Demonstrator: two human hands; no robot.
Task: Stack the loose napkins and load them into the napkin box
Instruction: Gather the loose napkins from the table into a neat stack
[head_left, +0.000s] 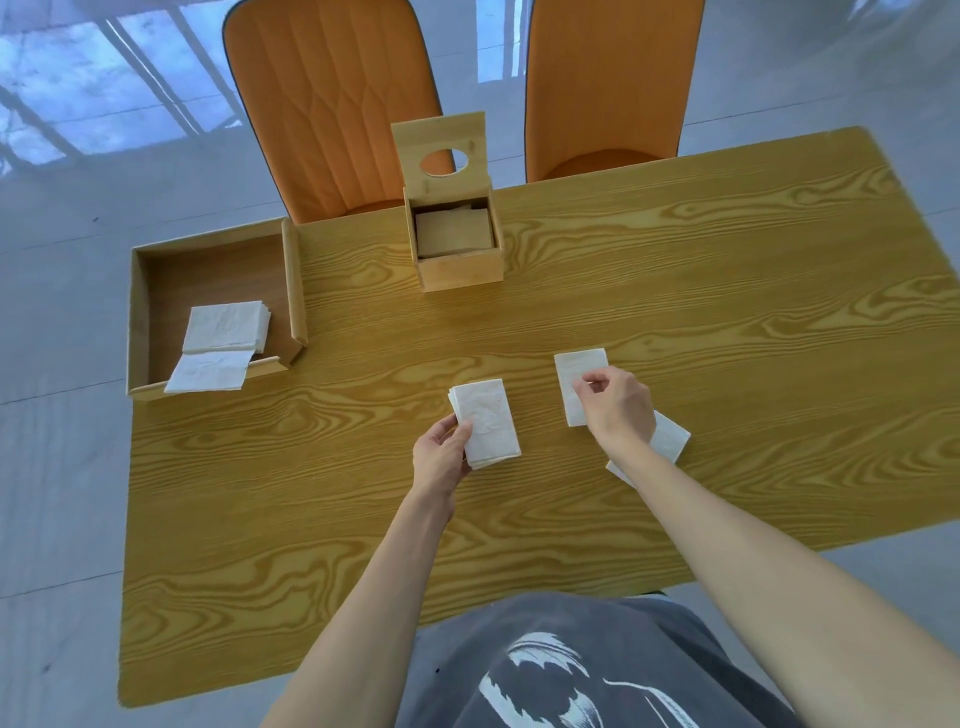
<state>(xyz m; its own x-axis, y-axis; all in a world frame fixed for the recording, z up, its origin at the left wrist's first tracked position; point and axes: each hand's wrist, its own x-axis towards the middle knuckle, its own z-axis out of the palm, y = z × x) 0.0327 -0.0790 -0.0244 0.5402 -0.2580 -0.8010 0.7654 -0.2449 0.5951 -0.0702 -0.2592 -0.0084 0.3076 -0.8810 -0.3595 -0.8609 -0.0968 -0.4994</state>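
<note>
A small stack of white napkins (488, 421) lies at the table's middle, and my left hand (441, 454) grips its near left corner. To its right lies a single white napkin (571, 384); my right hand (615, 405) pinches its right side between thumb and fingers. Another napkin (670, 439) shows under my right wrist, partly hidden. The wooden napkin box (460, 270) stands at the table's far side with its lid (439, 150) tipped up and open; napkins lie inside it.
A wooden tray (293, 280) at the table's left end holds a napkin stack (226, 327), with one napkin (208, 371) draped over its near rim. Two orange chairs (332, 104) stand behind the table. The table (311, 519) ends close on the left and right.
</note>
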